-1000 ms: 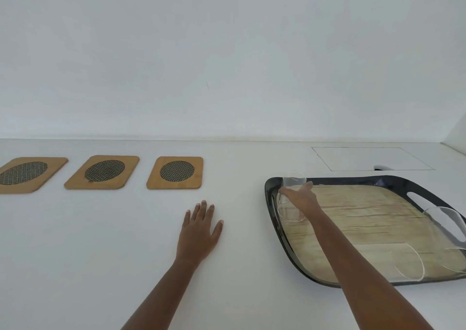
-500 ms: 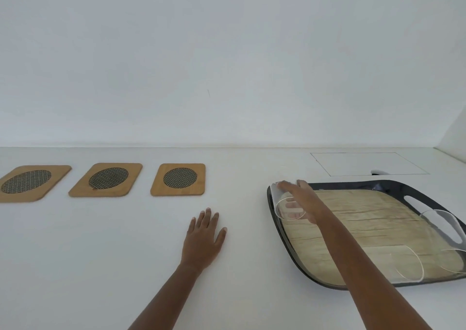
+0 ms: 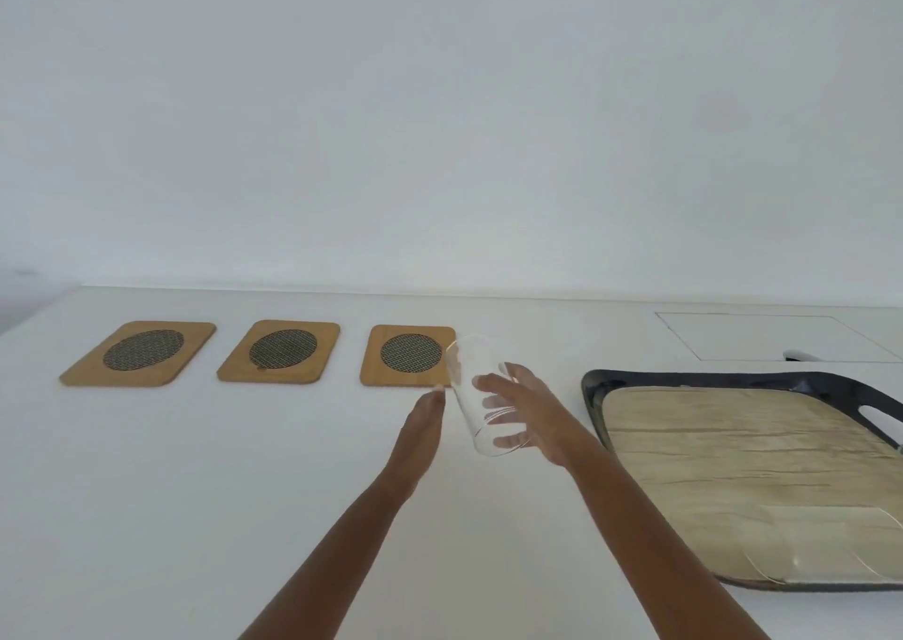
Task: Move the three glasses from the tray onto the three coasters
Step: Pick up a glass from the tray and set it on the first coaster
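Note:
My right hand (image 3: 525, 407) grips a clear glass (image 3: 471, 385), tilted, in the air between the tray and the right coaster (image 3: 408, 356). My left hand (image 3: 425, 419) is raised edge-on just left of the glass, fingers straight, close to it but holding nothing. The middle coaster (image 3: 279, 352) and left coaster (image 3: 139, 353) lie in a row, wooden with dark mesh ovals, all bare. The black-rimmed tray (image 3: 593, 385) with a wood-look floor sits at the right. A second clear glass (image 3: 826, 546) lies near the tray's front edge, partly cut off by the frame.
The white counter runs to a white wall at the back. A flush rectangular panel outline (image 3: 762, 334) lies behind the tray, with a small dark and white object (image 3: 801, 356) at its front edge.
My right hand lifted the glass off the tray's left corner and carried it left toward the right coaster. My left hand rose from flat on the counter and turned up beside the glass.

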### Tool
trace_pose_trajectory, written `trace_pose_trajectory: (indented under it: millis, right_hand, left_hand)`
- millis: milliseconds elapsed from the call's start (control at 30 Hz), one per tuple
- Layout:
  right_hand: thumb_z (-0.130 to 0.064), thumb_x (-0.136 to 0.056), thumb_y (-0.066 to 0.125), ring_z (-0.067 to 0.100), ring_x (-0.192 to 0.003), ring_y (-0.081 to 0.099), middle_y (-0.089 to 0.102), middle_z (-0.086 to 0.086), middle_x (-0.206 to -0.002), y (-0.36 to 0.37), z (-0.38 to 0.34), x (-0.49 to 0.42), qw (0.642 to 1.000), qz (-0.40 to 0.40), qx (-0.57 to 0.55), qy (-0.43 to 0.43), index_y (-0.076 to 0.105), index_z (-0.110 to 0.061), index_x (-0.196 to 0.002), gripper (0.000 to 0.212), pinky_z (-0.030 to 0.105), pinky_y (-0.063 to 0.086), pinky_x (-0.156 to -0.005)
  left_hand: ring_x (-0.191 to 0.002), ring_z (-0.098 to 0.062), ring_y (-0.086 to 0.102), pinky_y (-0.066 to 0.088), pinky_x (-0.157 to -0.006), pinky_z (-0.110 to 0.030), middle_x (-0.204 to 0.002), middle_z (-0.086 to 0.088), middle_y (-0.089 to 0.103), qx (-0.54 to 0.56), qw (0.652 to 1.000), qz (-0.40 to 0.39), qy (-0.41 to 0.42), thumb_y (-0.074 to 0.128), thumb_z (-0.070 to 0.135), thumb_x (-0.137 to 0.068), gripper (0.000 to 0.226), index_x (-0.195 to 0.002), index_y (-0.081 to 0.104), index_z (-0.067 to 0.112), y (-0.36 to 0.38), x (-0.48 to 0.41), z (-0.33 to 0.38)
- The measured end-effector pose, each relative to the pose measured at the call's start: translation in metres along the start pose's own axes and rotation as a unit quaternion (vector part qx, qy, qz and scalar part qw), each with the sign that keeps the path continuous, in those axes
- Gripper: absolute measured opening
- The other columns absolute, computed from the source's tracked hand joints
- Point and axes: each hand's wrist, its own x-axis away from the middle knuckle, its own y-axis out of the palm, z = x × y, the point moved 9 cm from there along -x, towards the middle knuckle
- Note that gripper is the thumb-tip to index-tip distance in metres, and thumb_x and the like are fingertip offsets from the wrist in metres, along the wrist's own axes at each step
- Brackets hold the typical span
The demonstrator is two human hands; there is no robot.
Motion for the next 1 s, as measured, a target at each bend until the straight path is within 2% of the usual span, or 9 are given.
trace_pose_trajectory:
  millis: [67, 133, 233, 300, 400, 600, 700, 800, 1000]
  right_hand:
    - [-0.035, -0.076, 0.067, 0.015, -0.079, 0.056, 0.056, 0.008, -0.105, 0.024, -0.001, -0.004, 1.0, -0.004, 0.009, -0.014, 0.032, -0.021, -0.136, 0.07, 0.028, 0.049, -0.059]
    - [-0.034, -0.078, 0.067, 0.016, -0.083, 0.056, 0.056, 0.009, -0.114, 0.048, -0.004, -0.01, 0.999, -0.006, 0.025, -0.035, 0.035, -0.022, -0.133, 0.065, 0.028, 0.048, -0.059]
    - [-0.038, -0.072, 0.066, 0.016, -0.086, 0.055, 0.058, 0.003, -0.102, 0.084, -0.009, -0.014, 0.995, -0.015, 0.062, -0.072, 0.035, -0.023, -0.132, 0.069, 0.025, 0.047, -0.057]
    - [-0.038, -0.073, 0.065, 0.015, -0.082, 0.055, 0.057, 0.003, -0.094, 0.106, -0.013, -0.015, 0.992, -0.017, 0.079, -0.094, 0.032, -0.024, -0.133, 0.07, 0.026, 0.046, -0.059]
    - [-0.048, -0.063, 0.061, 0.019, -0.099, 0.056, 0.056, 0.006, -0.11, 0.134, -0.016, -0.017, 0.988, -0.014, 0.108, -0.111, 0.03, -0.025, -0.136, 0.083, 0.032, 0.048, -0.077]
    - [-0.053, -0.065, 0.06, 0.023, -0.122, 0.047, 0.044, 0.015, -0.135, 0.181, -0.019, -0.028, 0.974, -0.031, 0.172, -0.142, 0.017, -0.025, -0.143, 0.094, 0.031, 0.041, -0.093]
    - [-0.042, -0.08, 0.065, 0.024, -0.125, 0.044, 0.041, 0.014, -0.138, 0.2, -0.021, -0.036, 0.97, -0.034, 0.18, -0.162, 0.013, -0.024, -0.144, 0.084, 0.036, 0.039, -0.101]
    - [-0.039, -0.088, 0.054, 0.022, -0.121, 0.048, 0.042, 0.013, -0.138, 0.216, -0.022, -0.043, 0.966, -0.044, 0.187, -0.174, 0.013, -0.025, -0.144, 0.072, 0.029, 0.039, -0.094]
    - [-0.039, -0.097, 0.033, 0.019, -0.126, 0.044, 0.049, 0.006, -0.136, 0.228, -0.018, -0.054, 0.954, -0.001, 0.222, -0.202, 0.023, -0.022, -0.142, 0.05, 0.03, 0.033, -0.101]
  left_hand:
    - [-0.122, -0.022, 0.044, 0.032, -0.105, -0.04, -0.125, -0.007, 0.05, 0.103, 0.993, -0.015, -0.047, 0.024, 0.045, -0.096, 0.048, -0.128, 0.043, 0.014, -0.015, 0.001, -0.002]
    - [-0.106, -0.022, 0.056, 0.044, -0.092, -0.038, -0.114, -0.009, 0.058, 0.171, 0.982, -0.016, -0.077, 0.028, 0.047, -0.095, 0.047, -0.121, 0.048, 0.013, -0.033, 0.001, -0.005]
    - [-0.089, -0.02, 0.062, 0.05, -0.069, -0.031, -0.095, -0.007, 0.063, 0.203, 0.974, -0.006, -0.1, 0.041, 0.047, -0.091, 0.046, -0.116, 0.052, 0.01, -0.064, 0.002, -0.009]
    - [-0.086, -0.02, 0.062, 0.051, -0.07, -0.03, -0.089, -0.006, 0.063, 0.193, 0.976, -0.008, -0.104, 0.047, 0.044, -0.089, 0.037, -0.104, 0.056, 0.011, -0.081, 0.003, -0.011]
    - [-0.083, -0.019, 0.062, 0.05, -0.078, -0.031, -0.087, -0.005, 0.062, 0.185, 0.976, -0.009, -0.115, 0.053, 0.041, -0.087, 0.02, -0.087, 0.055, 0.021, -0.105, 0.002, -0.018]
    - [-0.105, -0.023, 0.061, 0.051, -0.083, -0.03, -0.113, -0.013, 0.058, 0.189, 0.975, -0.003, -0.116, 0.069, 0.047, -0.071, 0.041, -0.103, 0.056, 0.025, -0.144, -0.008, -0.03]
    - [-0.102, -0.023, 0.061, 0.051, -0.079, -0.029, -0.106, -0.011, 0.059, 0.199, 0.974, 0.008, -0.108, 0.067, 0.048, -0.061, 0.045, -0.099, 0.056, 0.027, -0.162, -0.014, -0.033]
    - [-0.092, -0.021, 0.062, 0.049, -0.076, -0.027, -0.097, -0.008, 0.059, 0.193, 0.976, 0.02, -0.096, 0.064, 0.041, -0.059, 0.046, -0.101, 0.057, 0.023, -0.182, -0.02, -0.035]
    - [-0.094, -0.028, 0.058, 0.046, -0.074, -0.029, -0.106, -0.013, 0.057, 0.175, 0.976, 0.101, -0.076, 0.069, 0.035, -0.077, 0.04, -0.108, 0.054, 0.015, -0.241, -0.034, -0.032]
